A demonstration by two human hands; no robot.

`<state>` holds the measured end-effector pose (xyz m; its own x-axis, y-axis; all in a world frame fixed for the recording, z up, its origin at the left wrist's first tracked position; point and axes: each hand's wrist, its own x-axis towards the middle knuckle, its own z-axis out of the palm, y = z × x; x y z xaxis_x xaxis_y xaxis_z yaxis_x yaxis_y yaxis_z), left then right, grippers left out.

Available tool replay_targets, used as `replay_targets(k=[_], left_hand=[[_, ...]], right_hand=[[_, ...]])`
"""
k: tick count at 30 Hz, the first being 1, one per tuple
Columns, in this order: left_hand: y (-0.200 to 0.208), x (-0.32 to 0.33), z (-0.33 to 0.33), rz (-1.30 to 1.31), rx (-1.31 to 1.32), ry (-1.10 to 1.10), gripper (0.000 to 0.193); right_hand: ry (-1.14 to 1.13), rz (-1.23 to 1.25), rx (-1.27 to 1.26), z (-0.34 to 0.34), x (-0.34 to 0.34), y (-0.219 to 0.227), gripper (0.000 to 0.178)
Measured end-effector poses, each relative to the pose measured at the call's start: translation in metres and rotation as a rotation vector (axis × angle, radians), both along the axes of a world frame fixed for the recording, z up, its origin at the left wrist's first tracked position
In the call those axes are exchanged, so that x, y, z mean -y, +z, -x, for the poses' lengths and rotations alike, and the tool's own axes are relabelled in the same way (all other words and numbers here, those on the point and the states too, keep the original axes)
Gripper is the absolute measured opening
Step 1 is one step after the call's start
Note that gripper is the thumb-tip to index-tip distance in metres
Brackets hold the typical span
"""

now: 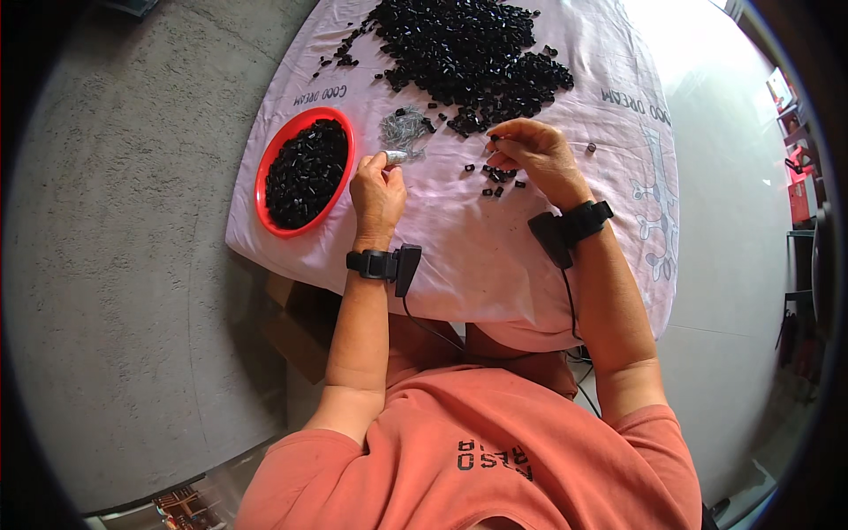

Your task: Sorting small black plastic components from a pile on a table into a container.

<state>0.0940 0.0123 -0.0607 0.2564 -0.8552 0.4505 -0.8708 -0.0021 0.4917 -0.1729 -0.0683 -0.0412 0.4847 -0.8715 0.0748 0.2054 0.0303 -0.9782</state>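
Observation:
My left hand (378,199) is closed with thumb and forefinger pinching a small silvery piece (396,157); its exact kind is too small to tell. Just beyond it lies a tangle of thin silvery wire-like pieces (403,129). Farther right, my right hand (546,161) pinches a small black plastic piece (494,139) at its fingertips. Below those fingers, several loose black pieces (498,175) are scattered on the pink cloth (459,256). To the left of my left hand, a red oval basin (349,181) holds many black pieces of the same sort.
A large heap of black pieces (468,53) covers the far part of the cloth-covered table. One small ring-like piece (591,147) lies right of my right hand. Black wrist straps with cables run down from both wrists. A cardboard box (296,340) stands under the table's left side.

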Motion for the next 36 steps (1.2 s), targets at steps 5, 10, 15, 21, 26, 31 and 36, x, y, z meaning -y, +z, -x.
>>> replay_targets(k=[5,10,15,21,26,31,36], left_hand=[[0.004,0.005,0.008,-0.028,0.02,-0.026,0.013],[0.005,0.005,0.013,-0.08,-0.025,-0.052,0.013],[0.008,0.002,0.015,-0.071,0.007,-0.081,0.012],[0.016,-0.003,0.028,-0.028,-0.029,-0.098,0.01],[0.039,-0.004,0.053,-0.085,-0.398,-0.159,0.005],[0.05,0.005,0.076,-0.02,-0.39,-0.252,0.009],[0.054,0.013,0.089,-0.024,-0.325,-0.294,0.014]], right_hand=[[0.038,-0.032,-0.001,0.0,-0.004,0.007,0.015],[0.039,-0.019,-0.013,-0.001,-0.006,0.006,0.016],[0.039,-0.021,-0.002,-0.002,-0.005,0.005,0.016],[0.047,-0.027,-0.005,-0.005,-0.007,0.007,0.015],[0.074,-0.06,0.014,-0.003,-0.008,0.004,0.016],[0.108,-0.035,-0.03,-0.003,-0.007,0.007,0.019],[0.128,-0.054,0.004,-0.003,-0.009,0.007,0.016]])
